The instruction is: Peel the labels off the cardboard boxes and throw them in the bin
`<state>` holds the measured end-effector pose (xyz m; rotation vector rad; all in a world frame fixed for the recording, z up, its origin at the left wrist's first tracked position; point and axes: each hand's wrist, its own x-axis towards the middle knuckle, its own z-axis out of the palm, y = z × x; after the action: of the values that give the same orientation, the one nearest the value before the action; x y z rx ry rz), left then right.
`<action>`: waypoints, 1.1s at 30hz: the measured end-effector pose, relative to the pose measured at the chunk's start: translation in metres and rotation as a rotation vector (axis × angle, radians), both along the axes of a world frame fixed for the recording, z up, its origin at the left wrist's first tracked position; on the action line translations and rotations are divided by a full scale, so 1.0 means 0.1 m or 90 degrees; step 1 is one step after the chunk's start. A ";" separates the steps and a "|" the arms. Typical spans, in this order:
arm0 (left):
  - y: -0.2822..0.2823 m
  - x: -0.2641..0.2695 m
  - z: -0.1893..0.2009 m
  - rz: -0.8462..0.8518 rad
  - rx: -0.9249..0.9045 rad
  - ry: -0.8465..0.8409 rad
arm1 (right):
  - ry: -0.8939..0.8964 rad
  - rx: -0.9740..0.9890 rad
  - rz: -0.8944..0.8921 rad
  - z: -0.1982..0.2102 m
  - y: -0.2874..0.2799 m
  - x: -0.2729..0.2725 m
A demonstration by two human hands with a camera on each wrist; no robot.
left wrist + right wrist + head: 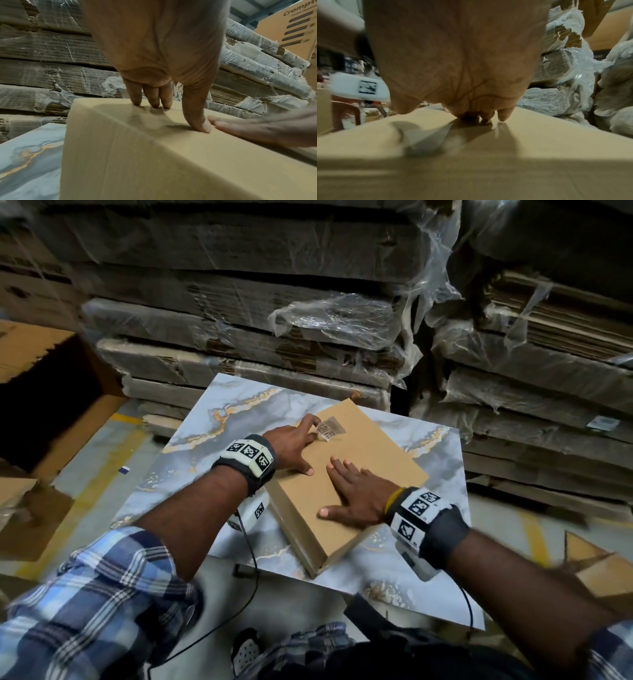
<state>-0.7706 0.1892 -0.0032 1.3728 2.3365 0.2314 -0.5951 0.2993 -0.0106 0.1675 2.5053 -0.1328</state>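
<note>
Head view: we find a flat, smooth brown cardboard box [346, 474] lying at an angle on a glossy marble-patterned slab [219, 405], grey-blue with gold veining. A small translucent label [327, 429] printed with black codes sits near the box's far left corner, its near edge lifted and crinkled. The left hand [294, 445] rests on the box top, fingertips at that lifted edge; whether they pinch it we cannot tell here. The right hand [356, 494] lies flat on the box, fingers straight and spread. Behind stand stacks of flattened corrugated cardboard [239, 313] under torn, wrinkled plastic film. An open brown carton [51, 402] stands at left.

Left wrist view: three fingers [150, 94] press tip-down on the box's top, the thumb [197, 115] planted apart from them. A sliver of the label [179, 89] shows behind the fingers. The grip on it remains uncertain.

Right wrist view: blurred. The palm [453, 60] bears on matte cardboard [488, 162], fingers extended, clasping nothing.
</note>
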 end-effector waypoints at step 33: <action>0.12 -0.08 -0.06 -0.070 -0.043 0.125 | 0.016 0.000 -0.046 -0.05 0.15 -0.19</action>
<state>-0.7786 0.2014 -0.0088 1.5464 2.3904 -0.0166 -0.6145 0.3138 -0.0156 0.2585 2.5258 -0.1664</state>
